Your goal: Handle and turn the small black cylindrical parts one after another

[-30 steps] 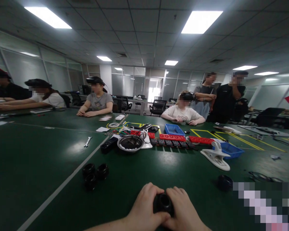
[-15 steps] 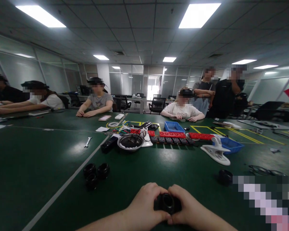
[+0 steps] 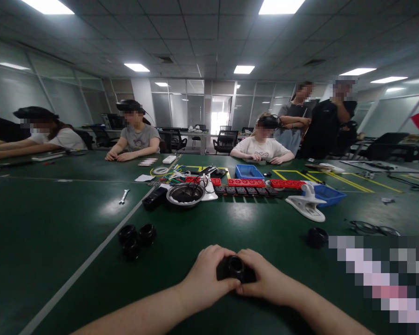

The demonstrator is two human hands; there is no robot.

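Both my hands are closed around a glossy black ring-shaped part (image 3: 235,266) at the table's near edge, its round opening facing up toward me. My left hand (image 3: 209,273) curves round its left side, and my right hand (image 3: 263,275) round its right. The thumbs meet at the front of the part and the fingertips at its back. Its lower part is in shadow and partly hidden by the fingers. Over to the left stand several similar black ring parts (image 3: 147,234) in a small cluster. Another black ring part (image 3: 317,237) sits alone to the right.
Farther back lie a silver round bowl (image 3: 171,201), red socket strips (image 3: 246,183), a white clamp (image 3: 307,208), blue trays (image 3: 248,171) and tangled cables. A wrench (image 3: 124,196) rests at left, glasses (image 3: 373,228) at right. Several people sit or stand across the table.
The view has tilted downward a little, so the hands and table appear higher in the picture. Both hands keep their hold on the black ring-shaped part.
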